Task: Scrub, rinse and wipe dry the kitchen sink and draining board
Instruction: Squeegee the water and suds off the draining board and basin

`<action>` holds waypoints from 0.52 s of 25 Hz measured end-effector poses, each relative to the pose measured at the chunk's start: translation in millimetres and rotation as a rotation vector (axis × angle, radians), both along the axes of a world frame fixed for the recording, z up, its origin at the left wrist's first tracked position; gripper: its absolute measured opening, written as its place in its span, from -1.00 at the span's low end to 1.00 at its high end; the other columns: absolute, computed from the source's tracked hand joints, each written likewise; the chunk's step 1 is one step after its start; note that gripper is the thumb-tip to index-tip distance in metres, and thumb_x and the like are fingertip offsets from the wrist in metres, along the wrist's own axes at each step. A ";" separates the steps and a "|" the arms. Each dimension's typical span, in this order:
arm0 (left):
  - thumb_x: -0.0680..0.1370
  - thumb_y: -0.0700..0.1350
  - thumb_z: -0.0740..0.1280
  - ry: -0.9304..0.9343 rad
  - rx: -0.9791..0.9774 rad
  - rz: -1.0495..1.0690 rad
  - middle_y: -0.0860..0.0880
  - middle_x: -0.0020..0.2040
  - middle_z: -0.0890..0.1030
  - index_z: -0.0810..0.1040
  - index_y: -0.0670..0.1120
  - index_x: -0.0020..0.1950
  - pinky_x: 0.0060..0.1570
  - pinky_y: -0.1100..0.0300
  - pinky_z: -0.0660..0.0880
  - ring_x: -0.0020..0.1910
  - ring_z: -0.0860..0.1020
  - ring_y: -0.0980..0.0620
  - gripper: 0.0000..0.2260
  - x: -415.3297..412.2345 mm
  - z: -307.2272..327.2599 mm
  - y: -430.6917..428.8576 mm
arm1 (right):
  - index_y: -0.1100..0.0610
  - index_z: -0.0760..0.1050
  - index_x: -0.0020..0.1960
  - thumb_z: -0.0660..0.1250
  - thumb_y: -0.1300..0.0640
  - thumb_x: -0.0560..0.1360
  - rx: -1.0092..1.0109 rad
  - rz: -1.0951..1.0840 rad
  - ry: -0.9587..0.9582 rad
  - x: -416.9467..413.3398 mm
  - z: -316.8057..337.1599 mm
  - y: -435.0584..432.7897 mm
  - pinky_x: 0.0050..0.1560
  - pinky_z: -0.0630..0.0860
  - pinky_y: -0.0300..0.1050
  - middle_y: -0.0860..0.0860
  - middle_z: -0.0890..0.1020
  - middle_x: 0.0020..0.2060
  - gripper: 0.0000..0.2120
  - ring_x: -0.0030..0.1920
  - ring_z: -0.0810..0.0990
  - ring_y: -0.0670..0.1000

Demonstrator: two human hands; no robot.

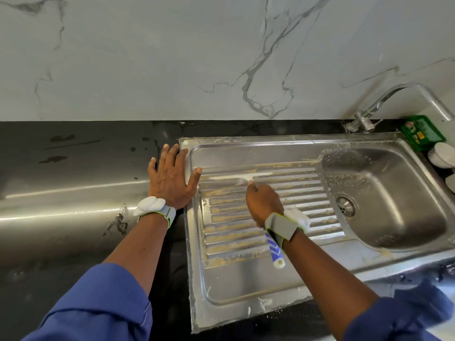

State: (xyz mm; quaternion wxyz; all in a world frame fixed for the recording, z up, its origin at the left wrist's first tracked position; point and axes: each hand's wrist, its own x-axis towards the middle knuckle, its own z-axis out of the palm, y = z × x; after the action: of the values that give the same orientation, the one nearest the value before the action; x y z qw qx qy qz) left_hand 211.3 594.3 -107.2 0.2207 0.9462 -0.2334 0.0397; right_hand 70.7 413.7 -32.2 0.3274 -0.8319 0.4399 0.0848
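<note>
A stainless steel sink unit lies in the dark counter. Its ribbed draining board (pixel 236 279) on the left is smeared with yellowish foamy grime in the grooves. The sink bowl (pixel 384 193) on the right has suds around its rim and a round drain (pixel 346 206). My right hand (pixel 263 203) is closed around a brush with a blue-and-white handle (pixel 275 252); its blurred head (pixel 236 179) rests on the upper ribs. My left hand (pixel 171 178) lies flat, fingers spread, on the counter at the board's left edge, thumb touching the steel.
A chrome tap (pixel 394 99) stands behind the bowl at the back right. A green packet (pixel 422 131) and white dish-like objects (pixel 442 156) sit right of the sink. The dark counter (pixel 73 193) has wet smears. A marble wall (pixel 197 57) rises behind.
</note>
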 end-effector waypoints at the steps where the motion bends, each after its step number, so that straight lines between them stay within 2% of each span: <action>1: 0.61 0.36 -0.01 -0.002 0.005 -0.001 -0.09 0.62 0.27 0.31 -0.03 0.58 0.54 -0.29 0.08 0.65 0.09 -0.11 -0.33 2.3 -1.2 -1.7 | 0.24 0.57 0.15 -0.01 -0.25 0.62 -0.014 -0.055 -0.022 12.3 -0.6 -13.6 -0.01 0.64 0.18 0.23 0.67 0.01 -0.37 -0.08 0.67 0.26; 3: 0.61 0.37 0.00 -0.009 0.013 -0.004 -0.09 0.61 0.28 0.31 -0.03 0.57 0.54 -0.30 0.09 0.65 0.10 -0.12 -0.32 3.0 -1.8 -2.6 | 0.25 0.56 0.20 0.00 -0.23 0.62 -0.043 -0.080 -0.005 32.6 0.3 -40.1 0.06 0.62 0.19 0.24 0.67 0.07 -0.38 -0.01 0.67 0.28; 7: 0.62 0.37 0.01 -0.021 0.023 -0.019 -0.10 0.61 0.28 0.32 -0.04 0.57 0.54 -0.31 0.08 0.65 0.11 -0.12 -0.33 3.6 -4.3 -3.6 | 0.34 0.52 0.26 0.01 -0.11 0.70 -0.104 -0.040 0.078 37.8 -10.5 -55.3 0.21 0.49 0.06 0.30 0.61 0.20 -0.44 0.20 0.58 0.31; 10: 0.63 0.36 0.00 -0.020 0.022 -0.025 -0.10 0.61 0.28 0.32 -0.04 0.56 0.55 -0.31 0.06 0.65 0.09 -0.12 -0.34 4.3 -3.7 -1.6 | 0.35 0.51 0.23 -0.01 -0.14 0.69 -0.075 -0.036 0.092 10.2 -16.9 -45.8 0.13 0.54 0.11 0.30 0.62 0.14 -0.41 0.12 0.61 0.32; 13: 0.64 0.34 -0.02 -0.028 0.029 -0.060 -0.10 0.62 0.27 0.31 -0.03 0.56 0.56 -0.31 0.06 0.66 0.09 -0.13 -0.36 2.8 0.5 -1.6 | 0.33 0.51 0.23 -0.02 -0.15 0.70 -0.091 -0.029 0.126 -23.8 -9.5 -34.0 -0.01 0.46 -0.01 0.29 0.62 0.13 -0.41 0.10 0.60 0.30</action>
State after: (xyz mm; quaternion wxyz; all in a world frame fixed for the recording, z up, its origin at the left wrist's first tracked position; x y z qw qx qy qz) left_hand 214.1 592.6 -106.8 0.2047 0.9411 -0.2655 0.0429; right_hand 46.9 379.7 -41.8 0.2621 -0.8326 0.4749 0.1122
